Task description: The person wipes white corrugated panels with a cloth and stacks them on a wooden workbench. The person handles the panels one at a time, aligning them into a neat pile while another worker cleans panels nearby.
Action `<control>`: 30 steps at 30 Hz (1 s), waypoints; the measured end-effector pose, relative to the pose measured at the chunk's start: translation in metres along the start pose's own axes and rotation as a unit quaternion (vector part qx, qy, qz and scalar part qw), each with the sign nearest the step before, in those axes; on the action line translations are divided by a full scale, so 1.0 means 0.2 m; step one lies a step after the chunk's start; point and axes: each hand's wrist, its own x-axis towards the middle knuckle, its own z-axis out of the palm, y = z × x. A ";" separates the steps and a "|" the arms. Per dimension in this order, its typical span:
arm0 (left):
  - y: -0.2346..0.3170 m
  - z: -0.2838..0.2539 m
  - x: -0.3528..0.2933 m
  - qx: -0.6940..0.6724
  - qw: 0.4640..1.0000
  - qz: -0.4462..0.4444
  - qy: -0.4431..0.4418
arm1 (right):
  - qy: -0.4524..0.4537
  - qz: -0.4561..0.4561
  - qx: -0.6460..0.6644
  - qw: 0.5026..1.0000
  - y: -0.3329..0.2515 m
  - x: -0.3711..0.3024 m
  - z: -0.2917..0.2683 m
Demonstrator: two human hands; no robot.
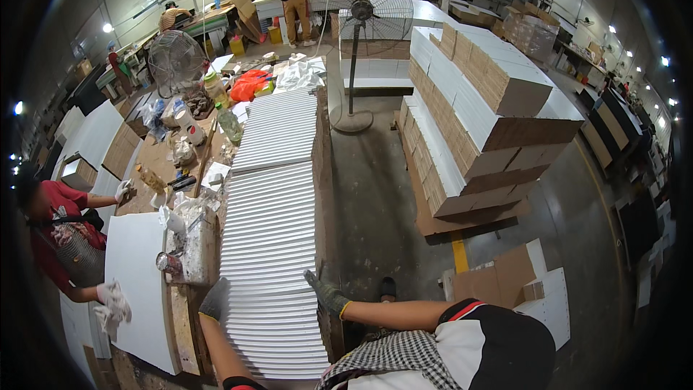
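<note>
1. The left hand (214, 299) and right hand (326, 292), both gloved and well apart, are clamping opposite edges of the row of white boards (271, 245) on the table (189, 318).
2. Uneven pressure could be tipping boards out of the row, I judge.
3. Boards slipping rightward could be dropping onto the floor (375, 202).
</note>
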 end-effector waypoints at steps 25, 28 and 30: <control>-0.48 -0.30 -0.32 -0.033 0.999 0.034 0.024 | -0.093 0.223 0.288 0.927 -0.54 -0.54 -0.05; -0.48 -0.29 -0.30 -0.020 0.998 0.064 -0.005 | -0.088 0.229 0.364 0.898 -0.39 -0.53 -0.02; -0.48 -0.30 -0.31 0.017 0.995 0.090 -0.026 | -0.080 0.263 0.397 0.876 -0.32 -0.54 -0.06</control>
